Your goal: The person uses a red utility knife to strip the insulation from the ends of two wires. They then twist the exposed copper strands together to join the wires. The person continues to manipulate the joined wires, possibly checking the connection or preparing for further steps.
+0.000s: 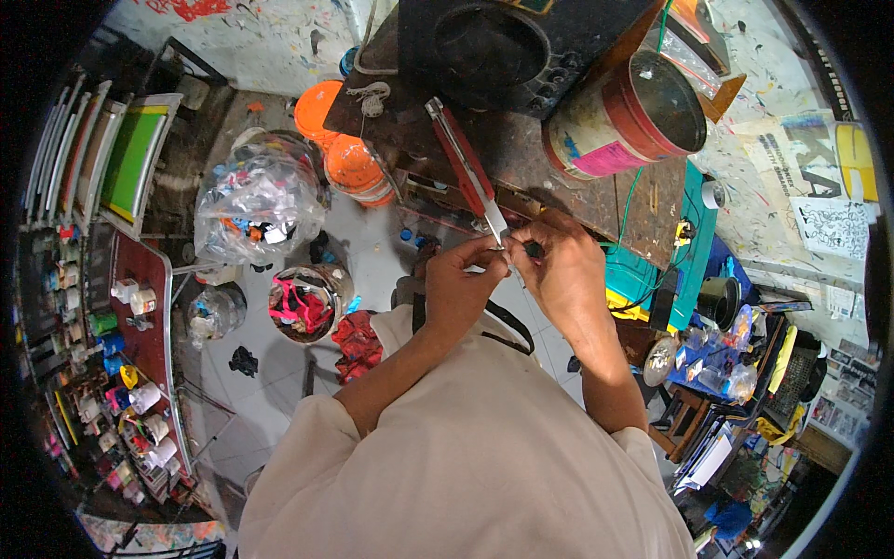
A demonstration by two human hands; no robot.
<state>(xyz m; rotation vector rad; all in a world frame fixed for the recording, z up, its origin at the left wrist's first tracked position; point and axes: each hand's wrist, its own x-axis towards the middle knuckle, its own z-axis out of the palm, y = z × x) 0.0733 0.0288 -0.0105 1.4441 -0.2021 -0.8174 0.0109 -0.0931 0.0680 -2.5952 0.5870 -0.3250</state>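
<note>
My left hand (464, 282) and my right hand (562, 264) meet in front of my chest, at the near edge of the wooden table (521, 154). Both have thumb and fingers pinched together, fingertip to fingertip. Whatever is between them is too small to make out. A red utility knife (463, 163) extends from the tabletop toward me, its pale pointed end reaching my fingertips. Whether my fingers touch that end, I cannot tell.
A large paint-stained can (622, 116) and a black speaker-like box (484, 51) stand on the table. Orange buckets (357, 168), a clear bag of scraps (258, 200) and a round bin (307, 303) are on the left floor. Teal crates (684, 242) stand right.
</note>
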